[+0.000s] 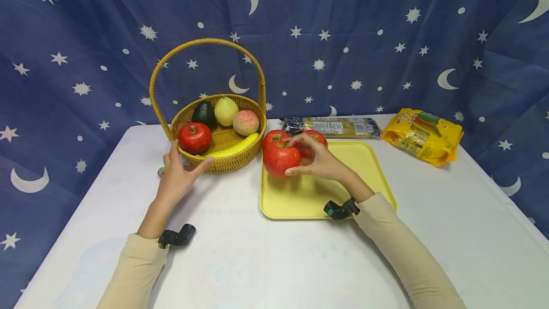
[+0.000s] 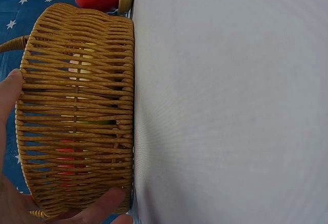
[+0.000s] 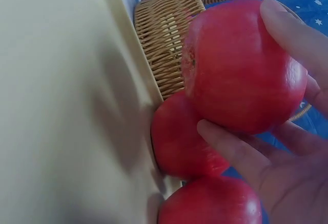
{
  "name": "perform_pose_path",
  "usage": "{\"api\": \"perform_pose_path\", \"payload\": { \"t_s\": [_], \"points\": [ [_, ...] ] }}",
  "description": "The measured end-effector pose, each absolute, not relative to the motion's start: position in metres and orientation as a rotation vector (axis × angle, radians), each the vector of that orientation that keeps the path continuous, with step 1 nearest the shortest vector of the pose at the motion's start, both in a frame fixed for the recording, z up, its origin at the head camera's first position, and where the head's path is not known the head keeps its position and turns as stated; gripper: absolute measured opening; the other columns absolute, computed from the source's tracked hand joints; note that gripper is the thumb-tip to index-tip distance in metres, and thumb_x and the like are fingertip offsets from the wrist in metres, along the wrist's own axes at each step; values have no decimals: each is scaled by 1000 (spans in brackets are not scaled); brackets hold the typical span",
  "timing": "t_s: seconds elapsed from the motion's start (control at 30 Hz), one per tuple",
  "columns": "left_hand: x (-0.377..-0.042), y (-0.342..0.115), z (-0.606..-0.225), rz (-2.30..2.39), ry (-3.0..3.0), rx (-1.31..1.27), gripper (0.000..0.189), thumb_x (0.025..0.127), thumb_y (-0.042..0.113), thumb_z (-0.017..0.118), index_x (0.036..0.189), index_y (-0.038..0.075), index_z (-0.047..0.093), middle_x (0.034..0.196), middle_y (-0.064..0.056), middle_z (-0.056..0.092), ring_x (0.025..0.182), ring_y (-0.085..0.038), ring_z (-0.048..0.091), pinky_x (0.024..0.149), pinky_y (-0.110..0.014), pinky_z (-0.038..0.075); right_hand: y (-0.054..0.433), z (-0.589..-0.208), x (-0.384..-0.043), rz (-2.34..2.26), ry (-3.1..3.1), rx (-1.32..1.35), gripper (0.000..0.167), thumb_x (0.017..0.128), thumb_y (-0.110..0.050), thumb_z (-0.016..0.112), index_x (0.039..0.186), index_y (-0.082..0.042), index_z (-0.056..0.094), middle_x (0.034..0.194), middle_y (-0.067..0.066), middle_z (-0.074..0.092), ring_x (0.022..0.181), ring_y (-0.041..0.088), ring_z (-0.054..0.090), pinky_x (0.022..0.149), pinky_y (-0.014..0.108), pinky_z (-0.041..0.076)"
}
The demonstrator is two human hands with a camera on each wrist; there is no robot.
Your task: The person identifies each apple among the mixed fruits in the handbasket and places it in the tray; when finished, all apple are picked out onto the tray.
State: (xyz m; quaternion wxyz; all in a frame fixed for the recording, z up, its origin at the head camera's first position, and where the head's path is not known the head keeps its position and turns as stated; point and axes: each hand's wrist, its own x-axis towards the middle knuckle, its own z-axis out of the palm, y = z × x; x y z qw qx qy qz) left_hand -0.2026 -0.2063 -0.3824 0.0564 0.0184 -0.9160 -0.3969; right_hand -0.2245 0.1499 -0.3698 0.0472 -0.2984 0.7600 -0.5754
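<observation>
My right hand (image 1: 319,160) grips a red apple (image 1: 280,159) between thumb and fingers, over the left side of the yellow tray (image 1: 300,209). In the right wrist view the held apple (image 3: 246,65) is raised off the tray. Two more red apples (image 3: 187,137) sit at the tray's edge beneath and beside it. My left hand (image 1: 175,180) holds the wicker basket (image 1: 231,163) at its front left, thumb on the rim and fingers along the side. Inside the basket lie a red apple (image 1: 195,138), an avocado (image 1: 204,115), a pear (image 1: 226,111), a peach (image 1: 246,122) and a banana (image 1: 233,148).
Behind the tray lies a long clear-and-blue packet (image 1: 330,127). A yellow plastic bag (image 1: 422,136) stands to the right at the back. The basket's tall handle (image 1: 208,41) arches up before a blue curtain (image 1: 300,13). A small green-and-red thing (image 1: 160,171) shows beside my left hand.
</observation>
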Motion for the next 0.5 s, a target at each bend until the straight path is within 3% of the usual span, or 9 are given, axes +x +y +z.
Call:
{"api": "perform_pose_path", "payload": {
  "t_s": [0.5],
  "points": [
    [-203, -208, -383, -1210, -2775, 53, 112, 85, 61, 64, 156, 7, -4, 147, -32, 18, 108, -40, 52, 94, -57, 43, 151, -378, -224, -1684, 2294, -918, 54, 71, 3, 84, 116, -1, 53, 125, 16, 53, 120, 35, 56, 92, 45, 52]
  ]
}}
